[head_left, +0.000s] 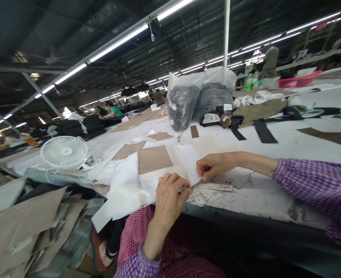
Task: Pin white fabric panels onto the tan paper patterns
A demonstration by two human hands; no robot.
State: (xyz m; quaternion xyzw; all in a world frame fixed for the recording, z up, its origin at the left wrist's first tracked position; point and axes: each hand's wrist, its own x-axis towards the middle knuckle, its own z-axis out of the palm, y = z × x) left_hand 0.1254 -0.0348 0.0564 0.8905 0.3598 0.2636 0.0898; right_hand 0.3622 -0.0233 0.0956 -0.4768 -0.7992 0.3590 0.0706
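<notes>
Near the front edge of the table, my left hand [170,195] and my right hand [216,164] work close together. Both have thumb and fingers pinched on the edge of a thin white sheet [124,195], a short stretch of which runs between the fingertips. The sheet spreads left and hangs partly over the table edge. A tan rectangular panel [154,159] with a dark outline lies just beyond my left hand. Under my right hand the table surface [216,193] is scuffed and marked with dark lines.
A white fan [64,151] stands at the left, above stacked brown sheets [22,220]. Stuffed plastic bags [216,92] sit at the back. Dark strips [265,131], a brown piece [194,131] and a pink basin [299,80] lie farther right. A person in green [114,111] sits far off.
</notes>
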